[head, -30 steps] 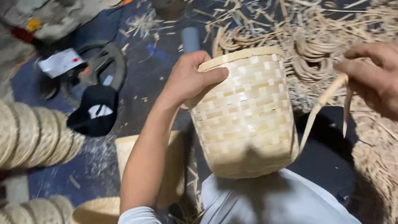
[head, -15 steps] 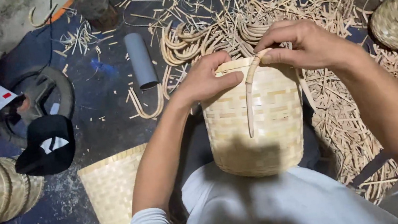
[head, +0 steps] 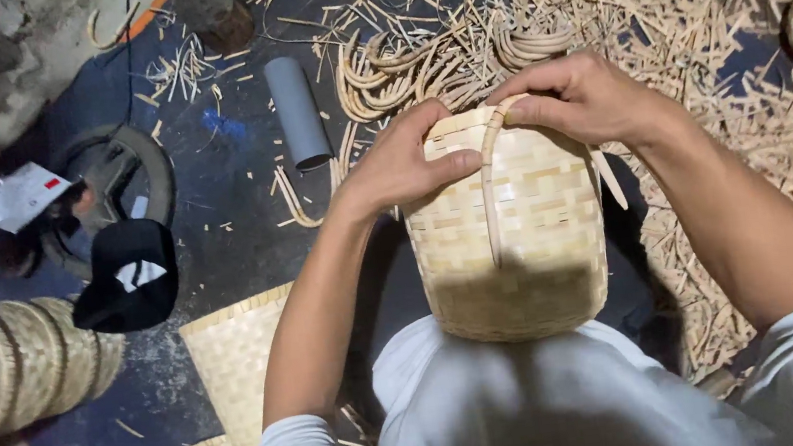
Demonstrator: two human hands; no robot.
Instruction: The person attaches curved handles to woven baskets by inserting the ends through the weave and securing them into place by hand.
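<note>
Woven from pale bamboo strips, a small round basket lies tilted in the person's lap, its base toward the white shirt and its rim pointing away. The left hand is closed over the rim's left side, thumb lying across the weave. The right hand pinches the top end of a thin curved bamboo handle strip against the rim — the strip runs down the basket's front wall and stops about halfway down it.

Beyond the basket, a heap of curved bamboo strips and loose pale offcuts cover the dark floor. A grey plastic tube lies left of the heap, well apart from the hands. Farther left sit a black cap and a white paper slip. A stack of nested woven baskets lies on its side at the left edge, and two more open woven baskets stand by the left elbow — one just beside it, the other lower down.
</note>
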